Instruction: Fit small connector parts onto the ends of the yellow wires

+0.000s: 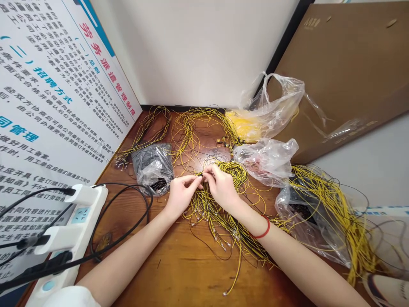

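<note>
My left hand [182, 192] and my right hand [222, 186] meet fingertip to fingertip over a large bundle of thin yellow and black wires [234, 170] on the wooden table. Both are closed in a pinch. Between the fingertips a thin dark wire end shows; whether a small black part sits on it I cannot tell. Below my hands the wires fan out, and several have small pale metallic or clear tips. One yellow wire [238, 273] trails toward the near edge. A red cord circles my right wrist.
At left, a grey plastic bag [151, 164] holds small black pieces, near a white power strip [84, 213] with black cables. Plastic bags with yellow pieces [244, 124] and reddish pieces [255, 164] lie at back right. More wires [345, 217] cover a bag [303, 213] at right.
</note>
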`<state>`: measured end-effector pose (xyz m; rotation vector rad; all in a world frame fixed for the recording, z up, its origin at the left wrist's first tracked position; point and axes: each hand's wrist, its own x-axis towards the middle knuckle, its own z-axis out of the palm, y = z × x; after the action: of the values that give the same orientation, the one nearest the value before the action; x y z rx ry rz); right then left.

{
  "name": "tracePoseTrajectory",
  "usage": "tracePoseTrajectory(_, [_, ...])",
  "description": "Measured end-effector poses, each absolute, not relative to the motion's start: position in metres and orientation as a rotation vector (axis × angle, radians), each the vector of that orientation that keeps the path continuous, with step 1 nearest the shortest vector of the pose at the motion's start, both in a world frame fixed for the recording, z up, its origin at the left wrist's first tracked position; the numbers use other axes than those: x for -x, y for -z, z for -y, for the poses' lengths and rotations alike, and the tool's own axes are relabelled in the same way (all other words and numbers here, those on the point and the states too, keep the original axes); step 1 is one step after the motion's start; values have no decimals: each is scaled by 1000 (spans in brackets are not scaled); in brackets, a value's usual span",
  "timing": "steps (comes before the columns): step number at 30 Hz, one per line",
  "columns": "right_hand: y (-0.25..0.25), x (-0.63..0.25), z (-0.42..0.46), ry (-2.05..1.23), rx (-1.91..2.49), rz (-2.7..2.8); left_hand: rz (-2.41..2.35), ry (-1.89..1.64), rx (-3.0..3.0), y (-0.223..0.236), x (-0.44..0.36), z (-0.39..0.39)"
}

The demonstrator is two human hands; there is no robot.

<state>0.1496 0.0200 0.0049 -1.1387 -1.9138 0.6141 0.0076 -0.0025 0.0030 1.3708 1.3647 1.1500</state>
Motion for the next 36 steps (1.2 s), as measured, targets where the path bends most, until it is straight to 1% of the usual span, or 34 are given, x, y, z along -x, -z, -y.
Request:
tracePoseTrajectory(8, [4, -147, -16, -325, 1104, 1951, -1401, -1162, -1380, -4, -8, 4])
tracePoseTrajectory(16, [3, -145, -14, -213, 1062, 1941, -1441, -1179, -1418, -6, -11, 7])
tracePoseTrajectory(29, [4, -145, -13, -251, 1076, 1940, -1455, -1212, -1427, -6, -11, 7])
tracePoseTrajectory(36, [1, -145, -13, -442, 1118, 1876, -1437, -1206, -1459, -7, -11, 8])
